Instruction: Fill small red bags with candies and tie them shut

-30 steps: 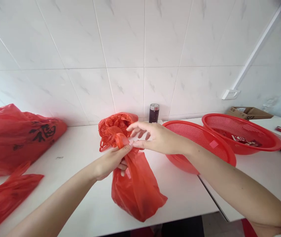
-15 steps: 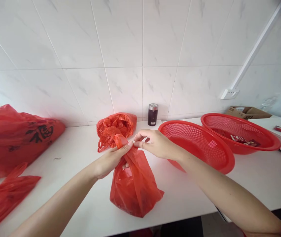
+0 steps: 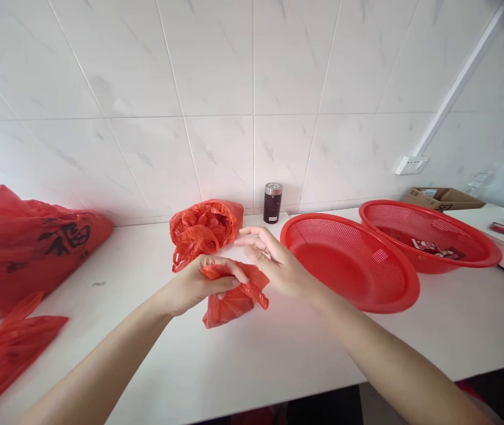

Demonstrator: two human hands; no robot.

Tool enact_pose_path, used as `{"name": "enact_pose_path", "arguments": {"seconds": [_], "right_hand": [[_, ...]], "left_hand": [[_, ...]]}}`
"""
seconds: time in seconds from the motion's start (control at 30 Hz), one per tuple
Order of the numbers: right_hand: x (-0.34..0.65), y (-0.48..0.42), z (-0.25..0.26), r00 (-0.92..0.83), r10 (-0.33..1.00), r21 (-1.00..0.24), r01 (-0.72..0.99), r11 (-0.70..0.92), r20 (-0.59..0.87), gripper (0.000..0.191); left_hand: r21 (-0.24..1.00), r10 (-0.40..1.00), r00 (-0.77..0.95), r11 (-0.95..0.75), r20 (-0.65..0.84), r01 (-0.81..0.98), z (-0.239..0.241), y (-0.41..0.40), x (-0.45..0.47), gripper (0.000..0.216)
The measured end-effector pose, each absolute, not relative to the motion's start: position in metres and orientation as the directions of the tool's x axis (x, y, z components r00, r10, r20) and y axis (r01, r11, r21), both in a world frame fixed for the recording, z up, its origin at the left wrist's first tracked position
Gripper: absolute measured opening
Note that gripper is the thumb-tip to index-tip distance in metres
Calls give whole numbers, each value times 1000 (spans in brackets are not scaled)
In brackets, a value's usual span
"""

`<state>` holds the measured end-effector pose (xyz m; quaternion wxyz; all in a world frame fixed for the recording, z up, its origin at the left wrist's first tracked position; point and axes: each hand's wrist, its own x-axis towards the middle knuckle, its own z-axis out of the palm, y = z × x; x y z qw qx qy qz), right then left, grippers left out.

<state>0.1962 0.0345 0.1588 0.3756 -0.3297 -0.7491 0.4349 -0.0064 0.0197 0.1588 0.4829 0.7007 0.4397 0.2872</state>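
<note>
My left hand is closed round a small red plastic bag, which is crumpled into a bunch just above the white counter. My right hand hovers right beside the bag with its fingers spread, holding nothing. Behind both hands lies a bundle of more red plastic bags against the tiled wall.
Two red mesh baskets sit to the right, the far one holding small packets. A dark jar with a silver lid stands by the wall. A large red bag with black lettering and another red bag lie at the left. A cardboard box is at far right.
The bag hung stretched out below my left hand with my right hand pinching its top. Now the right hand has let go and opened, and the bag is bunched up in my left hand.
</note>
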Motion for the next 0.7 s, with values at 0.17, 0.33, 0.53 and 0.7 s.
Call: {"name": "enact_pose_path", "arguments": {"seconds": [0.17,0.33,0.53,0.7], "right_hand": [[183,59,120,-494,861,-961,161,224,118,36],[174,52,111,-677,731,-993,0,119,88,21],[172,57,109,-317,918,-961,-214,175,238,14],[174,55,94,-220,941,-926,-333,177,259,12]], "left_hand": [[599,938,221,-342,269,724,139,21,1,28],[364,803,215,-467,556,806,123,23,0,37],[564,870,194,-448,453,694,121,15,7,34],[730,958,77,-262,278,631,103,3,-13,35]]}}
